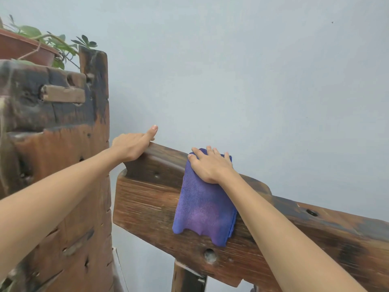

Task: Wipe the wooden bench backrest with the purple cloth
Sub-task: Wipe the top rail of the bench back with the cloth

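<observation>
purple cloth (203, 209); dark-stained brown backrest (294, 232); pale grey-blue wall (252, 70)

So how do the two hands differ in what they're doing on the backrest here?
The right hand presses flat on the purple cloth; the left hand touches bare wood. The right hand sits further along the backrest, where the cloth drapes over its top; the left hand rests at its raised end, thumb extended. Both lie on the top edge.
</observation>
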`<state>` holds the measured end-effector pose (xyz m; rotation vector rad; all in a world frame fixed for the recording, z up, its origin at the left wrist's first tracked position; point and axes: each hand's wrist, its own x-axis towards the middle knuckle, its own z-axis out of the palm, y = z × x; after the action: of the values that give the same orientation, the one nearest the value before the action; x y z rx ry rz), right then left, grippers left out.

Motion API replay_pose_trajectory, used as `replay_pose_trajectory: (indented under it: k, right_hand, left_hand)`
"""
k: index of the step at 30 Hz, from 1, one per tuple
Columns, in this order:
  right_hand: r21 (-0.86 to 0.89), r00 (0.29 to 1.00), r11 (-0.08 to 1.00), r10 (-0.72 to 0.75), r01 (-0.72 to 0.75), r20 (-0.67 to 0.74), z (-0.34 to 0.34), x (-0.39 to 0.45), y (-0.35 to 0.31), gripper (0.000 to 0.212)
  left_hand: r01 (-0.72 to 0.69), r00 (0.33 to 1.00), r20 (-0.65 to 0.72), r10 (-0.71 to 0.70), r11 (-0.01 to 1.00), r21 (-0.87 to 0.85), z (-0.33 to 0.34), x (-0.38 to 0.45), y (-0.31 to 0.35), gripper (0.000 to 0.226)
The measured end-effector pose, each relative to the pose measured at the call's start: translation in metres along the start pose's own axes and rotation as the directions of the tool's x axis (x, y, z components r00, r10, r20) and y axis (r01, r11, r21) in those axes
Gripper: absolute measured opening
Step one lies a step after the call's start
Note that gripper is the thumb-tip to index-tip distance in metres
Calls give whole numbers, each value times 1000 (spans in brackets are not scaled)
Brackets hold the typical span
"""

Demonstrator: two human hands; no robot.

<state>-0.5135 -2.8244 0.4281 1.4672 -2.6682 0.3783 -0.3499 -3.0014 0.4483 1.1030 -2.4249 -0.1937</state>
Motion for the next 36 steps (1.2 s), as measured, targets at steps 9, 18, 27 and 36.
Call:
replay_pose_trajectory:
  k: [9,18,27,36]
  right_hand:
    - [73,995,995,-74,68,73,0,29,-50,60]
    - [151,991,985,-96,82,90,8,60,-75,62]
    - [154,988,981,-130,115,85,14,93,-120,79]
    - [185,967,960,-232,210,103,18,113,-157,84]
  left_hand:
    - [44,999,24,-40,620,-783,2,18,-13,85]
    - [125,992,111,-62,347,-930,0,25,-28,90]
    - [156,987,161,27,132,-979,3,27,-45,93]
    - [212,977,212,-7,69,-975,6,24,-48,86]
